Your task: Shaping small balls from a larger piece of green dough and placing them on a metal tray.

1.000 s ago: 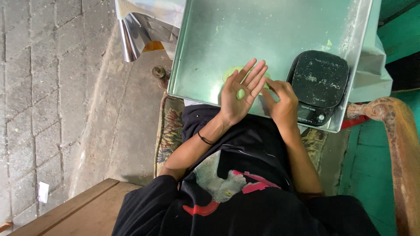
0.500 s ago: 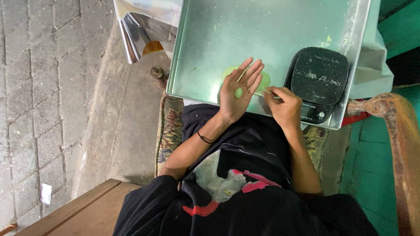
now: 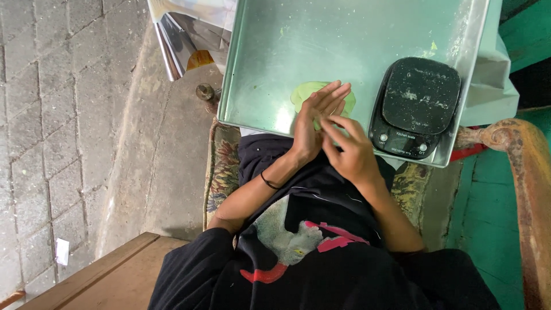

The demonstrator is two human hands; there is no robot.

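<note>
The metal tray (image 3: 258, 63) is lying mostly bare across its far and left portions, offering open passage for a hand there. The black kitchen scale (image 3: 418, 106) is occupying the tray's near right corner, blocking that side. The flattened green dough (image 3: 304, 92) is sitting at the near middle, partly covered by both hands, which are crowding the near rim. The raised tray walls are bounding every approach.
</note>
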